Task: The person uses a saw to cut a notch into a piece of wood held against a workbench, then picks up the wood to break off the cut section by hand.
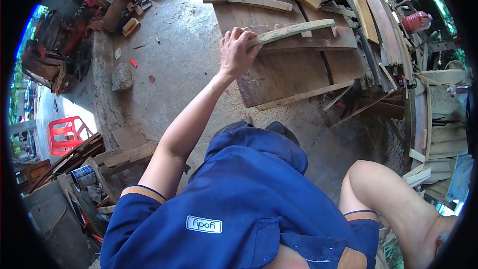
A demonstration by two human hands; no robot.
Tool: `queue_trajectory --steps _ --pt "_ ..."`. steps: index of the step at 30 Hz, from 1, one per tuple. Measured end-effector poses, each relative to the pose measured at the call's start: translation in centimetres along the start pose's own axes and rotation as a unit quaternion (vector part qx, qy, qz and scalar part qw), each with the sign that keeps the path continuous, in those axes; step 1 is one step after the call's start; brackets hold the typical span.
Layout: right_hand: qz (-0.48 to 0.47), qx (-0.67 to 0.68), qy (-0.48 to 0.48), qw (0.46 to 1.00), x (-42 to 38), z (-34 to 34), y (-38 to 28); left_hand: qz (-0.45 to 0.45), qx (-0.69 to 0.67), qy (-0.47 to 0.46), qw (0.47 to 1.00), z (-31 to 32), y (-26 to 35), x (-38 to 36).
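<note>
My left hand (239,52) is closed around the near end of a narrow, slightly curved wooden strip (294,32). The strip points away to the right, over a thicker curved wooden piece (313,44) that lies on a brown wooden tabletop (289,75). Several more curved wooden pieces (249,3) are spread at the far side of this table. My right arm (393,192) is bent out to the right, and its hand lies beyond the edge of the view.
Long boards (378,10) and a red plastic bottle (417,21) line the right side. On the left are a red plastic chair (67,134), a paint can (83,177) and stacked wood scraps. A stone (121,77) sits on the concrete floor (169,65).
</note>
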State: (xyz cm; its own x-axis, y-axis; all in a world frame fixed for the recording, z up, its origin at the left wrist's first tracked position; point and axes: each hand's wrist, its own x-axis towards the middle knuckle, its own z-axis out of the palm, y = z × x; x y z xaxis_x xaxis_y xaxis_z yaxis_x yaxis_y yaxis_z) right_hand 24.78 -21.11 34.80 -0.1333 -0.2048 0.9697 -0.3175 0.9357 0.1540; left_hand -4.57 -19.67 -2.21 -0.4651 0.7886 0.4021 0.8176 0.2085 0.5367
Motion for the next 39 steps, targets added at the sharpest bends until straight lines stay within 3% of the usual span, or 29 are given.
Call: queue_trajectory --steps 14,19,21,24,26,28,29,30,31,34,39 --pt "-0.005 0.000 0.003 1.000 0.2 -0.9 0.2 0.014 0.003 0.029 0.999 0.1 -0.2 0.0" --pt "0.022 0.008 0.074 0.997 -0.1 -1.8 2.1 0.000 0.013 0.034 0.999 0.0 0.0 -0.4" --pt "0.094 -0.040 0.128 0.987 -2.4 -2.0 3.2 0.001 0.016 0.029 0.999 0.0 -0.1 -0.5" --pt "0.364 -0.084 0.146 0.916 -9.7 0.1 5.6 -0.006 0.028 0.033 0.999 -0.2 0.0 -0.7" --pt "0.561 -0.012 0.060 0.825 -16.2 2.8 6.4 -0.008 0.020 0.037 0.999 0.1 -0.4 -0.9" --pt "0.697 0.037 -0.058 0.714 -21.7 6.2 5.9 -0.009 0.011 0.035 0.999 0.2 -0.4 -1.0" --pt "0.684 0.014 -0.163 0.711 -25.4 7.5 6.4 -0.016 -0.002 0.047 0.999 0.0 0.0 -1.0" --pt "0.635 -0.086 -0.361 0.678 -29.2 9.8 6.1 -0.026 -0.010 0.060 0.998 -0.4 0.2 -1.0" --pt "0.612 -0.123 -0.425 0.656 -29.1 11.0 5.7 -0.027 -0.007 0.059 0.998 -0.6 0.2 -0.7" --pt "0.547 -0.155 -0.473 0.673 -30.3 13.7 5.5 -0.123 -0.011 0.071 0.990 -0.6 0.9 0.4" --pt "0.511 -0.179 -0.497 0.678 -30.9 15.8 5.8 -0.145 0.075 0.023 0.986 -0.2 2.1 1.7"
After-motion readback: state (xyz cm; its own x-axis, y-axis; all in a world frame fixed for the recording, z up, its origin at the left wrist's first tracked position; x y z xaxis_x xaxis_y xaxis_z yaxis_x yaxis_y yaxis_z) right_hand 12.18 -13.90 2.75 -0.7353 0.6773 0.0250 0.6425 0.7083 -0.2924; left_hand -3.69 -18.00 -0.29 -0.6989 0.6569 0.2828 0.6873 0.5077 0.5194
